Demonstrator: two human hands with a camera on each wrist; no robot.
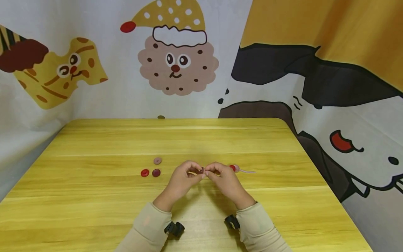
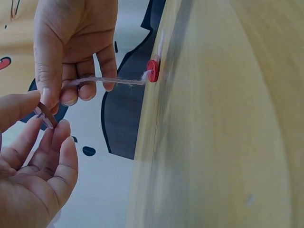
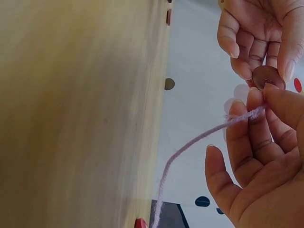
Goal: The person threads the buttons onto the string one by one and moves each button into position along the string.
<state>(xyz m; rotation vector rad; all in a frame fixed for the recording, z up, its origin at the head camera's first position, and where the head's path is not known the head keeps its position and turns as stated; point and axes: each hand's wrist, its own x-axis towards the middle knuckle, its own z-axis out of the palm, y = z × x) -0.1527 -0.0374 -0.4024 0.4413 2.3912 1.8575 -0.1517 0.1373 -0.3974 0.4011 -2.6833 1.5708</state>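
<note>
Left hand (image 1: 182, 178) pinched brown button (image 3: 267, 76) by rim, right hand (image 1: 225, 179) pinched lilac yarn (image 3: 190, 142) beside it, red button (image 2: 152, 71) sat yarn-threaded at three o'clock, three loose buttons (image 1: 156, 173) lay at nine.

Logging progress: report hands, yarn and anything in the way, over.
Left hand pinches brown button. Right hand pinches pale purple yarn beside it. Yarn runs to red button. Nothing visibly in the way.
</note>
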